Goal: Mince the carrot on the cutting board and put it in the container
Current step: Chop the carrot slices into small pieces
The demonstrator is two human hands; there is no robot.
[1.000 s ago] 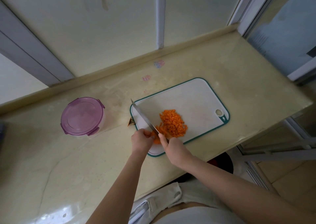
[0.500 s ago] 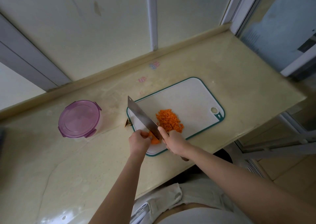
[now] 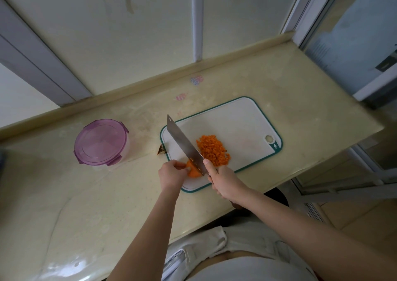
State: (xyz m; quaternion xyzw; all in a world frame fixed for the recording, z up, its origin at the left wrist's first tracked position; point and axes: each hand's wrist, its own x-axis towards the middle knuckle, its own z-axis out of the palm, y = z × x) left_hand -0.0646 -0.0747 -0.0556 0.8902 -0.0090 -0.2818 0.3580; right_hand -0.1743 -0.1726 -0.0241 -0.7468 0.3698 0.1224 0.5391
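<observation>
Pinches the carrot stub [image 3: 192,172] with the left hand [image 3: 171,174] on the cutting board [image 3: 236,117] near the bench's [image 3: 107,195] front edge; grips the knife [image 3: 182,143] in the right hand [image 3: 225,182], blade beside the stub.

The right hand [image 3: 225,182] hides the handle of the knife [image 3: 184,145]. Fingers [image 3: 182,165] of the left hand [image 3: 171,174] and the blade cover part of the carrot chunk [image 3: 193,172].

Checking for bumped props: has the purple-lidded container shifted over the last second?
No. The container keeps the same gap to the left of the cutting board, lid on; the small shift in the picture is the camera's.
</observation>
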